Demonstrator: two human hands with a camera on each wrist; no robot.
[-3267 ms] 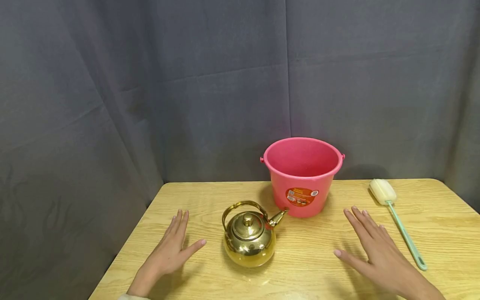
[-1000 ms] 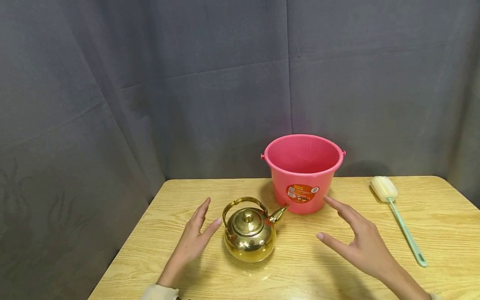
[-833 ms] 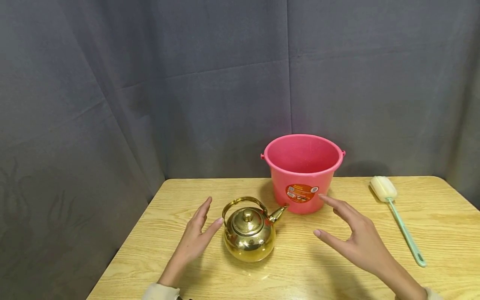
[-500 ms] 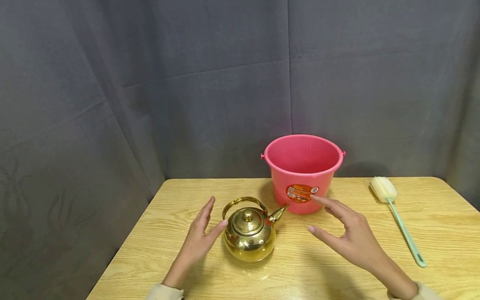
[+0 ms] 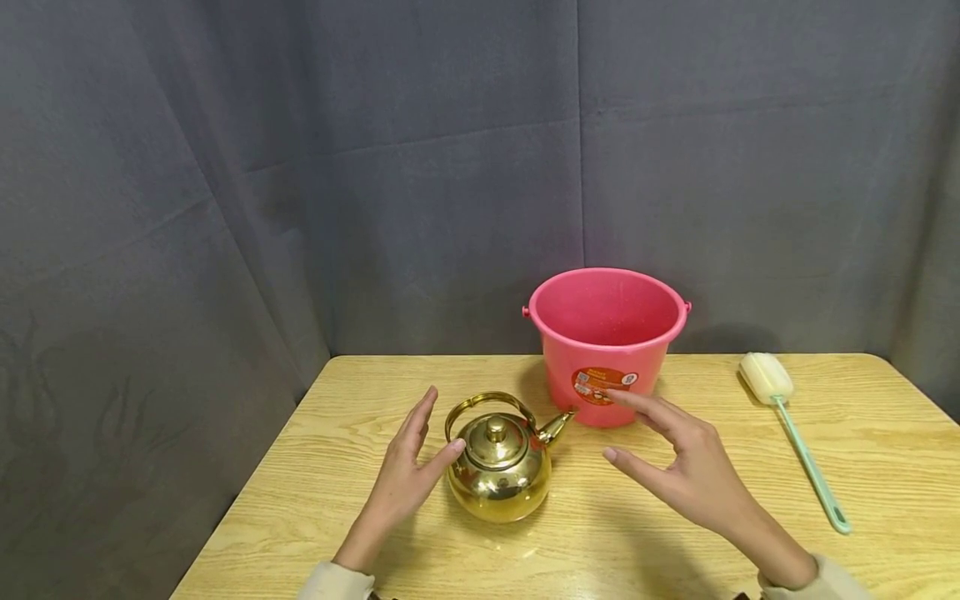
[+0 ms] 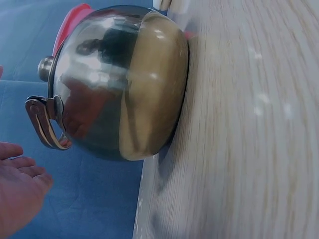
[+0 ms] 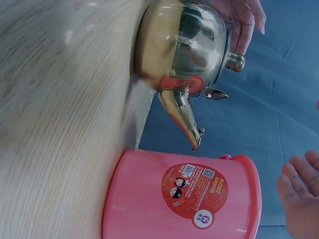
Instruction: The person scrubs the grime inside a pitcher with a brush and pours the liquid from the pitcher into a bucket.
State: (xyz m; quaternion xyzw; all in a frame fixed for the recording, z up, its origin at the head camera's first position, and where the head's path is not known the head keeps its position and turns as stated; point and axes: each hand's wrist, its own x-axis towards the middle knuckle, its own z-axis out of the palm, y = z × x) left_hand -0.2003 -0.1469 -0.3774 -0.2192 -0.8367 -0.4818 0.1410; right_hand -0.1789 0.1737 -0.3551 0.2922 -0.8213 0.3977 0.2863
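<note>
A shiny gold-coloured kettle [image 5: 498,479] with an arched handle and a knobbed lid stands upright on the table, its spout pointing toward the bucket. My left hand [image 5: 405,479] is at the kettle's left side, fingers extended, with the thumb overlapping the kettle's edge in the head view. To the right of the kettle, my right hand [image 5: 693,467] hovers with its fingers spread and holds nothing. Its fingertips overlap the label of the pink bucket [image 5: 562,367] in the head view. In the right wrist view, the kettle's spout [image 7: 182,114] ends short of the bucket [image 7: 144,194].
A brush with a white sponge head [image 5: 767,377] and a pale green handle lies at the right of the wooden table [image 5: 300,500]. Grey curtains [image 5: 450,208] hang behind the table and along its left side.
Both hands have come inward and nearer the kettle, the right one travelling leftward across the front of the bucket. Kettle, bucket and brush have stayed in place.
</note>
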